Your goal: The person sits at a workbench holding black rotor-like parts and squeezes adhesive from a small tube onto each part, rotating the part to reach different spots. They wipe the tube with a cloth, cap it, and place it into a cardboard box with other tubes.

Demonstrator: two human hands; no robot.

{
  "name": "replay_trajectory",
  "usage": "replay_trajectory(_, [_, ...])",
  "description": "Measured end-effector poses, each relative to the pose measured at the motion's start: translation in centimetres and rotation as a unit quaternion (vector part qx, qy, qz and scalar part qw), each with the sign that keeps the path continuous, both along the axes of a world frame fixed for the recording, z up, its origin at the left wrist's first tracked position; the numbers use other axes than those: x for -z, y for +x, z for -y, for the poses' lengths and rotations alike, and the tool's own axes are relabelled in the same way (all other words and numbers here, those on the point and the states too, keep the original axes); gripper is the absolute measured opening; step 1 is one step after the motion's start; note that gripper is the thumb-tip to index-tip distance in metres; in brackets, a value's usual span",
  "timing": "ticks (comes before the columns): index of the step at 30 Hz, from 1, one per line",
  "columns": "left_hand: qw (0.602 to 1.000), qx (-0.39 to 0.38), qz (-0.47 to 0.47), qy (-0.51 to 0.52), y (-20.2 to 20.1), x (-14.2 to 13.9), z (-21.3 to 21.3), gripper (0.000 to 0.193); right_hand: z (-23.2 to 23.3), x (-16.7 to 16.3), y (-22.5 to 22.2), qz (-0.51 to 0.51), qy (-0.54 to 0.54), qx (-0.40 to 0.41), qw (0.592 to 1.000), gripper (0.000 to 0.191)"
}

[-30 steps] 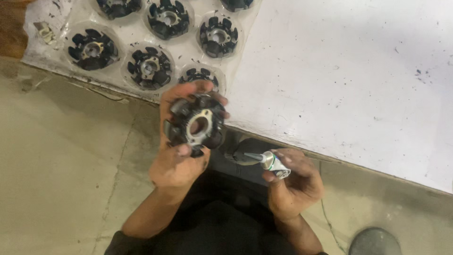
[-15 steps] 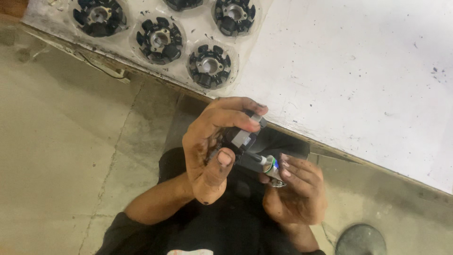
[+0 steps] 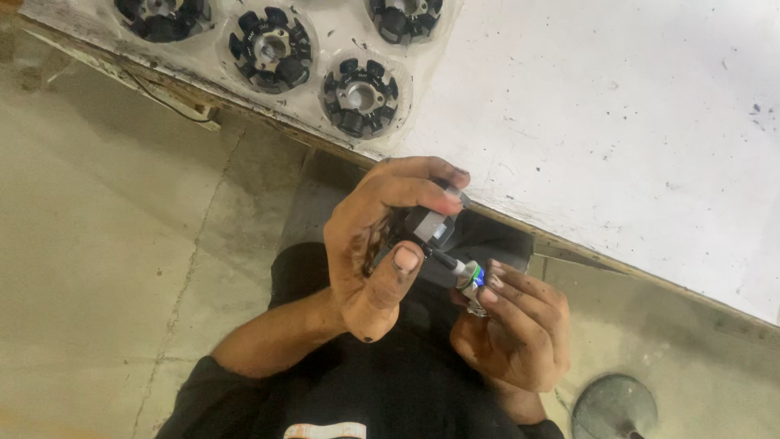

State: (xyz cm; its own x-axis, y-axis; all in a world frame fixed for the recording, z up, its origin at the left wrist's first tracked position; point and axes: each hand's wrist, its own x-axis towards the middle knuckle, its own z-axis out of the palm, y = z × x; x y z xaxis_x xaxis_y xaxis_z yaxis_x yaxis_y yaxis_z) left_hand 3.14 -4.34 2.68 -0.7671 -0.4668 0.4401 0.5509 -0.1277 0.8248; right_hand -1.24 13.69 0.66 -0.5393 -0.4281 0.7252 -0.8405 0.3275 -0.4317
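My left hand (image 3: 375, 244) is wrapped around a black round wound part (image 3: 426, 226), turned on edge so only its rim shows between my fingers and thumb. My right hand (image 3: 512, 329) grips a small silver tool (image 3: 470, 276) with a green-blue light on it, its dark tip touching the side of the part. Both hands are just below the edge of a white table (image 3: 617, 138), above my dark clothing.
Three similar black round parts with metal hubs (image 3: 360, 96) (image 3: 270, 49) (image 3: 162, 16) lie on clear plastic at the table's upper left, another (image 3: 404, 18) at the top edge. Concrete floor spreads to the left. A round grey object (image 3: 613, 406) sits at the lower right.
The part was held face-up a second ago; it is now turned on edge in my left hand, and the tool's tip has come against it. The view shifted downward.
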Motion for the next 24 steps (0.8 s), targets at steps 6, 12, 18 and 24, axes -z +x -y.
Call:
replay_trajectory(6, [1.0,0.013,-0.003,0.016,0.0,0.0,0.2,0.041,0.1,0.0,0.0,-0.006,-0.004,-0.003,1.0,0.027])
replay_trajectory(12, [1.0,0.012,-0.005,0.023,0.0,0.2,0.3,0.041,0.5,0.1,0.1,-0.009,-0.021,-0.002,1.0,0.024])
replay_trajectory(18, [0.998,0.025,-0.014,0.047,0.0,1.1,0.1,0.042,0.4,-0.3,0.3,0.005,-0.007,-0.006,1.0,0.02])
replay_trajectory(24, [0.957,0.069,-0.078,0.27,-0.3,1.8,-1.1,0.041,0.8,-0.3,0.6,0.017,-0.014,0.02,1.0,0.027])
